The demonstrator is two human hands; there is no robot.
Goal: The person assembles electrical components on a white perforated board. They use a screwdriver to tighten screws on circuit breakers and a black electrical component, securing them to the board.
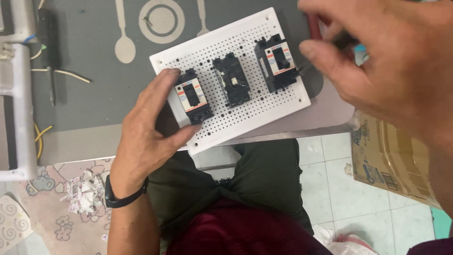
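A white perforated board [264, 106] lies tilted on a grey mat at the table's near edge. Three black circuit breakers are mounted on it: a left breaker [193, 96], a middle breaker [231, 79] and a right breaker [278, 61]. My left hand [146, 137] grips the board's left end, thumb and fingers around the left breaker. My right hand [382, 66] is raised close to the camera over the board's right end, fingers curled around a thin dark tool with a red handle [315, 27] whose tip is near the right breaker.
The grey mat [94, 71] carries printed spoon and plate shapes. A white plastic rail [19, 108] with loose yellow wires lies at the left. A cardboard box [391, 160] stands on the tiled floor at the right. Paper scraps lie lower left.
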